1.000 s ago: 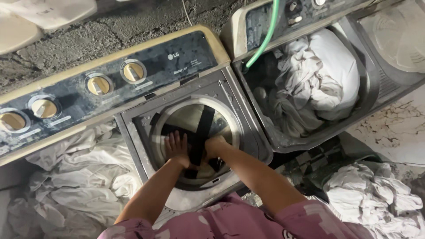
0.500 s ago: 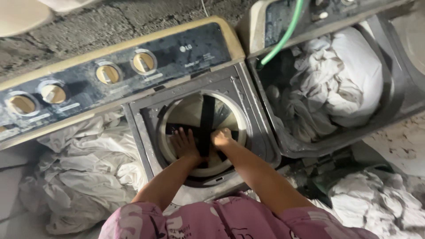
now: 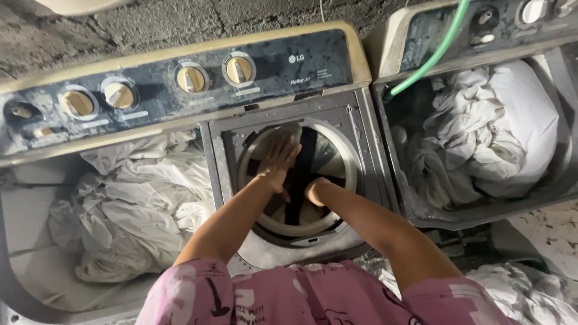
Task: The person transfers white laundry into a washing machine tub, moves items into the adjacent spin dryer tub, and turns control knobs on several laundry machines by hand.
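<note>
While hands press spinner lid (image 3: 299, 174) | left hand (image 3: 277, 164) flat, right hand (image 3: 315, 191) curled | laundry (image 3: 135, 204) beside.

You have a single view, from the camera on your head, looking almost straight down and close over a twin-tub washing machine (image 3: 289, 66). Its dial panel runs across the top of the frame, away from you; your pink sleeves fill the bottom edge. The round spin tub (image 3: 253, 150) sits centre, within arm's reach. A second machine (image 3: 421, 36) cuts in at the right.
</note>
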